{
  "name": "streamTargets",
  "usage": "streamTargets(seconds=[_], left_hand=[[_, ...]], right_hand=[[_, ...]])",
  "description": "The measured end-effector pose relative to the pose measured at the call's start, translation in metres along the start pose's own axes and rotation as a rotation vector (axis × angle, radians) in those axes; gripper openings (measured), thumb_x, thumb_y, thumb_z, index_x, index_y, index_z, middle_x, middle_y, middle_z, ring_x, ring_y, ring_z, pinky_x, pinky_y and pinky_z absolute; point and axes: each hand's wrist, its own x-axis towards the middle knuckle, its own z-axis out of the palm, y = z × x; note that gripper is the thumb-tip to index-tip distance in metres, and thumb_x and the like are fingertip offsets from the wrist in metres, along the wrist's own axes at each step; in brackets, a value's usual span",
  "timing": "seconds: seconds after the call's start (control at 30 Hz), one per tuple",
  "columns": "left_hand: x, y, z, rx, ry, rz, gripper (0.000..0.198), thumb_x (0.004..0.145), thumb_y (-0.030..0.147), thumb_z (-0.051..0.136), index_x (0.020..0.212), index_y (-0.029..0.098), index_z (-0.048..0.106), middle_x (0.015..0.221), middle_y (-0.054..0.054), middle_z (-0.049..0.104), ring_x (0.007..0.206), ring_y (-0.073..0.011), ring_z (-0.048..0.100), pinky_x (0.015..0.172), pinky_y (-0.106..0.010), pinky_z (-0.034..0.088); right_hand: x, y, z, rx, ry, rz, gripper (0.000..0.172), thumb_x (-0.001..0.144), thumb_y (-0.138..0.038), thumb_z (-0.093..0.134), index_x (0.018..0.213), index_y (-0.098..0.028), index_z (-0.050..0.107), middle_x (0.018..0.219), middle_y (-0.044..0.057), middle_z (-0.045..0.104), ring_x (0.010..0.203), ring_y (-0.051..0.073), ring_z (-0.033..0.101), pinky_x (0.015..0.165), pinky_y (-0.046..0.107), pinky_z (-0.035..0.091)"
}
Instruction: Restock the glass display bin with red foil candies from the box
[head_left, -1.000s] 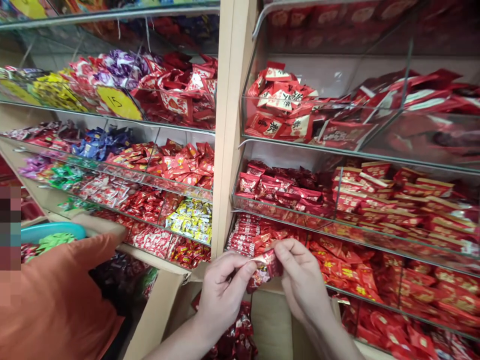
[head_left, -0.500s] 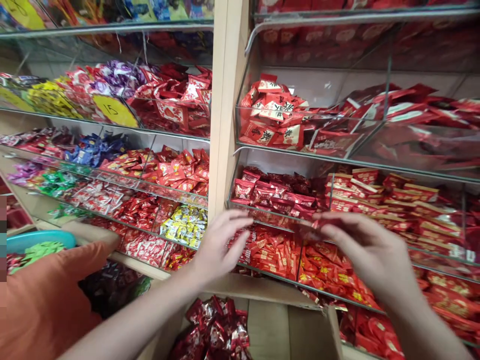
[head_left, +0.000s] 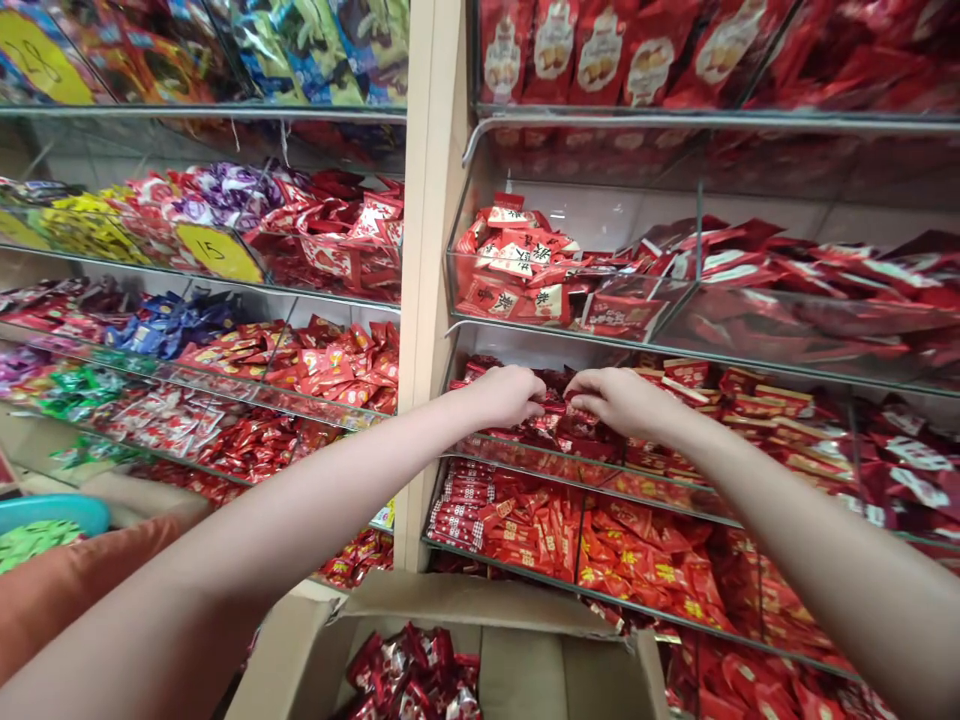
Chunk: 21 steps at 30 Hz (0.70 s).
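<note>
Both hands reach over the front of a clear shelf bin on the right-hand rack. Dark red wrapped candies [head_left: 553,425] lie between and below the fingers. My left hand [head_left: 506,397] is curled with its fingertips down among the candies; whatever it grips is hidden. Facing it, my right hand [head_left: 619,400] has bent fingers closed at a red wrapper, partly covered by the fingers. Below stands an open cardboard box [head_left: 525,665] with more shiny dark red wrapped candies [head_left: 416,670] in its left part.
Clear-fronted shelves hold red packets [head_left: 525,265] above and orange-red packets [head_left: 645,560] below. A wooden post [head_left: 427,250] divides the racks. At lower left are another person's orange sleeve [head_left: 90,575] and a turquoise basin [head_left: 94,515]. Yellow price tags [head_left: 217,252] hang left.
Both hands have moved forward and up into the dark red candy bin and come closer together. The view has shifted, showing more of the upper shelves.
</note>
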Motion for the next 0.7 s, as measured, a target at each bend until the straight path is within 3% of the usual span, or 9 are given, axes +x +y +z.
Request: streamTargets(seconds=[0.13, 0.3, 0.43, 0.6, 0.7], left_hand=[[0.010, -0.006, 0.002, -0.041, -0.028, 0.010, 0.020, 0.071, 0.032, 0.056, 0.083, 0.020, 0.066, 0.071, -0.002, 0.067, 0.061, -0.0141, 0.056, 0.055, -0.023, 0.036], [0.011, -0.006, 0.001, -0.052, -0.032, -0.008, 0.021, 0.072, 0.033, 0.052, 0.078, 0.018, 0.065, 0.067, -0.002, 0.066, 0.058, -0.0136, 0.053, 0.052, -0.023, 0.033], [0.010, -0.006, -0.001, -0.061, -0.054, -0.030, 0.023, 0.071, 0.036, 0.052, 0.078, 0.018, 0.064, 0.064, -0.001, 0.064, 0.054, -0.0125, 0.050, 0.049, -0.022, 0.031], [0.015, -0.006, -0.007, -0.067, -0.090, -0.038, 0.021, 0.068, 0.037, 0.056, 0.077, 0.019, 0.063, 0.063, 0.001, 0.063, 0.052, -0.0109, 0.048, 0.049, -0.022, 0.031], [0.017, -0.006, -0.008, -0.071, -0.132, -0.016, 0.021, 0.067, 0.036, 0.058, 0.077, 0.018, 0.063, 0.061, 0.001, 0.062, 0.050, -0.0104, 0.047, 0.049, -0.021, 0.031]], right_hand=[[0.014, 0.001, 0.001, -0.120, -0.081, -0.009, 0.015, 0.075, -0.020, 0.048, 0.081, -0.021, 0.061, 0.077, 0.004, 0.066, 0.072, 0.016, 0.058, 0.061, 0.024, 0.038], [0.023, 0.001, 0.004, -0.185, -0.219, -0.059, 0.013, 0.071, -0.016, 0.048, 0.074, -0.022, 0.060, 0.070, 0.003, 0.064, 0.064, 0.015, 0.056, 0.053, 0.022, 0.035], [0.021, -0.001, 0.003, -0.172, -0.229, -0.043, 0.009, 0.069, -0.018, 0.051, 0.070, -0.021, 0.059, 0.068, 0.002, 0.063, 0.064, 0.014, 0.056, 0.053, 0.022, 0.035], [0.016, -0.004, 0.006, -0.199, -0.126, -0.010, 0.010, 0.070, -0.019, 0.049, 0.073, -0.020, 0.059, 0.071, 0.005, 0.064, 0.068, 0.016, 0.058, 0.055, 0.023, 0.035], [0.016, -0.004, 0.009, -0.221, -0.129, -0.020, 0.011, 0.071, -0.019, 0.048, 0.073, -0.019, 0.059, 0.072, 0.006, 0.065, 0.069, 0.017, 0.058, 0.056, 0.024, 0.035]])
